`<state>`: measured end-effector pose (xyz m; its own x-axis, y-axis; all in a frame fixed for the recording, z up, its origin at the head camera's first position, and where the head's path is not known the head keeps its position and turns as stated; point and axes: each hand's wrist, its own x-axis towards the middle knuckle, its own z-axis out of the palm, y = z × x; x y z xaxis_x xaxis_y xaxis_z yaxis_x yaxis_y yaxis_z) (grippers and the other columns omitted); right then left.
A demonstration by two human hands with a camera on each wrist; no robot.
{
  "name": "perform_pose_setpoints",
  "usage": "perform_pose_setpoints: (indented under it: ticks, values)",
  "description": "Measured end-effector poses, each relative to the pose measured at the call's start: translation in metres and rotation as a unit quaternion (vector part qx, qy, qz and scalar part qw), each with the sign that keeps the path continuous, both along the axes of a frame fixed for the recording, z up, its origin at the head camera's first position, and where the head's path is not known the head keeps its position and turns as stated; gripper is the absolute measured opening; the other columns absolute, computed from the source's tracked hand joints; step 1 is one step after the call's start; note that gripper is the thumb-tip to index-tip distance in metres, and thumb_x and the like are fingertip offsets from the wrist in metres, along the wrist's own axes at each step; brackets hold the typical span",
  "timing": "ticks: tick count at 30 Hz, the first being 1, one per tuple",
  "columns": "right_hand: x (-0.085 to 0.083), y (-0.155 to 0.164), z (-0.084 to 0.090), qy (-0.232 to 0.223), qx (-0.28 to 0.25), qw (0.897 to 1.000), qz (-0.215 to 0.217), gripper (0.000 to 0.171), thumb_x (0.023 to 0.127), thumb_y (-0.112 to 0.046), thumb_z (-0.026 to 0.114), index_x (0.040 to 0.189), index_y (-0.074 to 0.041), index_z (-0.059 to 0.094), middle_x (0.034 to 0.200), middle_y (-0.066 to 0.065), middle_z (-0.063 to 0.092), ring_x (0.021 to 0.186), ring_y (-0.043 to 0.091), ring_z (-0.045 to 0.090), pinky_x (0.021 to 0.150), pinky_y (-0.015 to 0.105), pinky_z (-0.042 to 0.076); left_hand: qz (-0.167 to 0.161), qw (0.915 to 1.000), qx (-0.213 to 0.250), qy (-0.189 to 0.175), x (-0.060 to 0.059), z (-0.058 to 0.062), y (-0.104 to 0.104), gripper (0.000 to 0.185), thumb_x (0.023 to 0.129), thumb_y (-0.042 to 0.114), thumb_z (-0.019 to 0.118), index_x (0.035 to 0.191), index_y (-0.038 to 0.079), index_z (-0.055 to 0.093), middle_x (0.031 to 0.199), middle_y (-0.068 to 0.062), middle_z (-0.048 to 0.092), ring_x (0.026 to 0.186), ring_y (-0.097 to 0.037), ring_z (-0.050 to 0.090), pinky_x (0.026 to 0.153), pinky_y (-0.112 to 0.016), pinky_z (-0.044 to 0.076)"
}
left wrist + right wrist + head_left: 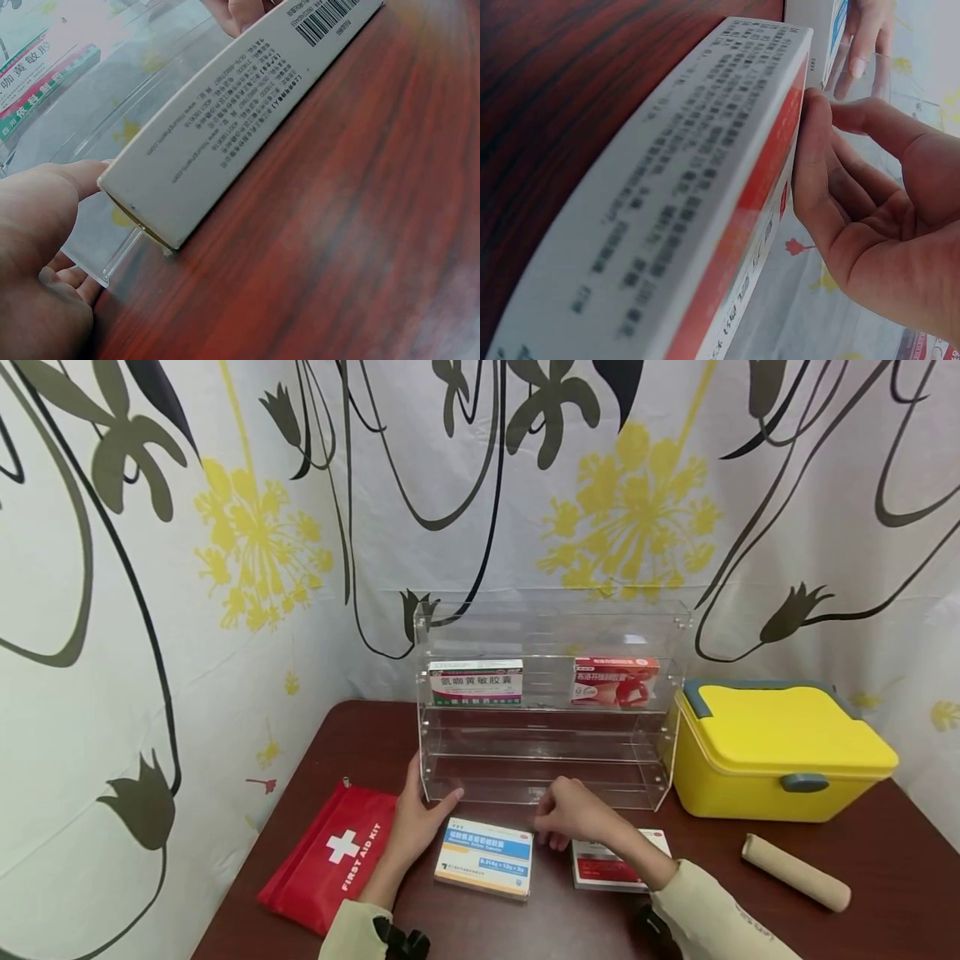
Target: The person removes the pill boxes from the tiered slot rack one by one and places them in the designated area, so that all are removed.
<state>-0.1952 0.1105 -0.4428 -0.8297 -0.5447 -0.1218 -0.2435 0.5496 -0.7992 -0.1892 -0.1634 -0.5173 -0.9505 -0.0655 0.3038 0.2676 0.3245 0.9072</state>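
Note:
A clear acrylic rack (540, 743) with stepped tiers stands on the table. My left hand (414, 818) holds its lower left corner, thumb in front and fingers round the side. Just before that thumb lies a white, blue and yellow medicine box (486, 857); its printed side (232, 120) fills much of the left wrist view. My right hand (577, 814), fingers loosely curled and holding nothing, hovers by this box's right end; whether it touches is unclear. Partly under the right forearm lies a white and red medicine box (611, 866). On the rack stand a white-green box (476, 683) and a red box (615, 682).
A red first aid pouch (337, 852) lies at the left. To the rack's right sits a yellow lidded container (787, 760) with a grey latch. A beige cylinder (797, 872) lies in front of it. Patterned cloth (465, 485) hangs behind the table.

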Motion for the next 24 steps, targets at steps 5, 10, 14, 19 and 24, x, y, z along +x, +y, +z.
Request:
perform_pose_setpoints:
  ticks: [5,10,14,19,24]
  values:
    - [0.001,0.000,0.002,0.024,0.001,1.000,-0.014,0.019,0.089,-0.010,0.071,0.073,-0.002,0.072,0.061,0.006,0.066,0.050,0.023,0.064,0.047,0.038,0.055,-0.003,0.9999,0.007,0.010,0.000,0.000,0.001,0.090,0.084,0.026,0.080,0.154,0.032,0.023,0.151,-0.003,0.040,0.136,-0.027,0.040,0.107,-0.054,0.033]
    - [0.003,-0.001,0.005,0.039,0.007,0.999,-0.025,0.018,0.089,-0.013,0.073,0.074,-0.004,0.072,0.062,0.006,0.065,0.049,0.021,0.063,0.047,0.036,0.054,-0.003,0.9999,0.008,0.013,0.000,0.000,0.000,0.091,0.084,0.024,0.080,0.155,0.031,0.023,0.151,-0.004,0.040,0.136,-0.026,0.040,0.108,-0.053,0.033]
    - [0.005,0.001,0.007,0.046,0.005,0.999,-0.029,0.013,0.088,-0.013,0.073,0.078,-0.004,0.074,0.063,0.005,0.065,0.050,0.021,0.063,0.047,0.035,0.054,0.000,1.0000,0.002,0.003,-0.001,-0.002,0.000,0.093,0.084,0.023,0.080,0.155,0.033,0.022,0.151,0.000,0.040,0.136,-0.021,0.040,0.108,-0.049,0.033]
    - [0.007,0.005,0.006,0.056,-0.004,0.998,-0.030,0.010,0.089,-0.012,0.073,0.083,-0.004,0.075,0.064,0.004,0.066,0.051,0.021,0.064,0.047,0.032,0.054,0.001,1.0000,-0.002,-0.003,-0.001,-0.003,-0.001,0.094,0.083,0.025,0.080,0.154,0.037,0.020,0.151,0.003,0.039,0.136,-0.017,0.039,0.109,-0.047,0.033]
    - [0.006,0.011,0.010,0.068,-0.003,0.997,-0.030,0.010,0.089,-0.014,0.072,0.088,-0.005,0.076,0.069,0.003,0.068,0.054,0.019,0.064,0.047,0.030,0.053,0.004,1.0000,-0.004,-0.007,-0.001,-0.003,0.000,0.092,0.084,0.026,0.080,0.154,0.036,0.021,0.152,0.004,0.038,0.137,-0.016,0.037,0.110,-0.047,0.032]
